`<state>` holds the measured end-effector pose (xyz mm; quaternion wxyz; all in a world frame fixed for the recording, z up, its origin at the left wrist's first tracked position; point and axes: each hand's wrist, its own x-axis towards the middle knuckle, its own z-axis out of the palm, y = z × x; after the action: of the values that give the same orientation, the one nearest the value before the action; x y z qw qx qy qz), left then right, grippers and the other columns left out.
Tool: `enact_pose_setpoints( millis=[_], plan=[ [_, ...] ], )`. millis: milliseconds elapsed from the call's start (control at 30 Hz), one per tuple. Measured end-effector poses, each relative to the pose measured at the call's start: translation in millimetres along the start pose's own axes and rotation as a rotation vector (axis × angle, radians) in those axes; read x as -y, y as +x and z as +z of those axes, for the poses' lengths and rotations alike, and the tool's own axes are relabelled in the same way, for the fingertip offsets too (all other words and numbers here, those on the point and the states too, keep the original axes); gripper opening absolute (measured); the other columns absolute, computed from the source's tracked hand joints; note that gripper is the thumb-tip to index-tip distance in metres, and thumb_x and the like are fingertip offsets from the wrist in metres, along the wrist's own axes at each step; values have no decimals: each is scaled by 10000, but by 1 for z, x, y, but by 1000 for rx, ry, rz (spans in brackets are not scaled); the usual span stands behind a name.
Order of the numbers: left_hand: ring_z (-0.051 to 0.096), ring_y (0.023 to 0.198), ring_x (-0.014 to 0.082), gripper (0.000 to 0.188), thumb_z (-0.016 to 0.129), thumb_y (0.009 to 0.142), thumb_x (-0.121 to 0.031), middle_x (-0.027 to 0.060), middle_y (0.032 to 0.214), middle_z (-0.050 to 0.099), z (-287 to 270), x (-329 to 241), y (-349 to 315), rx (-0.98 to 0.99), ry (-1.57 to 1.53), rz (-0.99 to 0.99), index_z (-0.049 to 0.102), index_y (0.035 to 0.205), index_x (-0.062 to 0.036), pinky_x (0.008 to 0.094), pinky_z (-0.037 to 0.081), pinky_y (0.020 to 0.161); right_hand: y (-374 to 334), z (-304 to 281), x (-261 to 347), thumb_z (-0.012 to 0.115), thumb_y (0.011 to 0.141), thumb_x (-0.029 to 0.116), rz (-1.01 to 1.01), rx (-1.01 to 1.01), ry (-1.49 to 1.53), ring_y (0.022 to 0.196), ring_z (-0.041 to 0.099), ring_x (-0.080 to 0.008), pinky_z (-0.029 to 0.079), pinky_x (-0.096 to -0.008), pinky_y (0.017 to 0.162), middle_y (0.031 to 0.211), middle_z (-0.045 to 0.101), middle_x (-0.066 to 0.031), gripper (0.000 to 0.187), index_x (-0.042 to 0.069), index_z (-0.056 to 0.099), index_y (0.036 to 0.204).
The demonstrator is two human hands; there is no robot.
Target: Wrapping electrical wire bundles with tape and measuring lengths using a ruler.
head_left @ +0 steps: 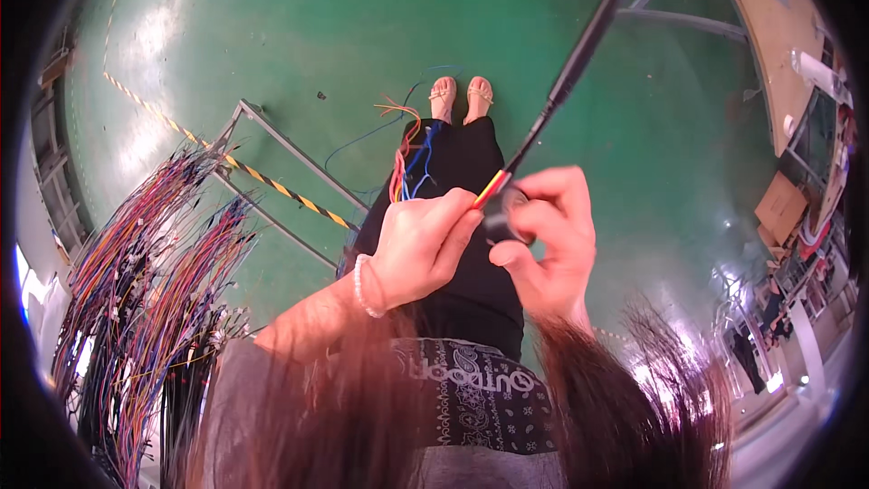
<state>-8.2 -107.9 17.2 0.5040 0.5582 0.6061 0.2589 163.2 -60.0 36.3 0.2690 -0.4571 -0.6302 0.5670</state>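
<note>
- Wrapping the wires [491,188] looks like the step in hand; they run red and yellow between the two hands, in front of the dark trousers [471,158], at the lower end of the black cable [577,59];
- left hand [416,249]: grip closed to a pinch, thumb and forefinger on the wires; best held firm and just beside the wrap, so that the strands lie flat and do not twist;
- right hand [552,235]: grip curled part-way, thumb and fingers about the tape [497,228], a black roll; even tension and overlapping turns would serve best, with the roll close to the wires;
- the slanting cable gives a line to pull against; a slack pull could leave the tape wrinkled;
- hard to make out: the roll and right fingers are blurred; the tape's free end cannot be told;
- hidden: the wires inside the left fist; whether they join the red and blue tails [421,163] beyond it, I cannot tell;
- cut off: the cable's far end, past the top edge.
</note>
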Motion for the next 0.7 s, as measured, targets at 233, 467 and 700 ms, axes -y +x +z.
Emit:
enact_pose_setpoints(
  millis=[233, 467, 700],
  plan=[
    [602, 576, 338, 76, 580, 893, -80, 133, 638, 577, 7, 1, 7, 35, -44, -2, 534, 867, -25, 411, 443, 498, 43, 26, -21, 755, 817, 104, 446, -289, 476, 658, 520, -64, 459, -216, 581, 806, 500, 20, 381, 46, 460, 1052],
    [599, 584, 320, 124, 499, 965, -119, 131, 685, 584, -5, 3, 12, 65, -404, -305, 552, 908, -22, 355, 464, 555, -7, 40, -53, 608, 912, 210, 311, -217, 703, 971, 545, -155, 511, -324, 771, 1177, 523, -137, 204, 9, 574, 932],
    [594, 564, 330, 70, 611, 845, -54, 135, 652, 578, -4, 10, -5, -19, 86, 92, 568, 898, -41, 416, 457, 509, 25, 35, 5, 662, 825, -9, 125, -153, -56, 622, 462, -99, 386, -223, 569, 787, 499, -19, 237, 17, 534, 1023]
  ],
)
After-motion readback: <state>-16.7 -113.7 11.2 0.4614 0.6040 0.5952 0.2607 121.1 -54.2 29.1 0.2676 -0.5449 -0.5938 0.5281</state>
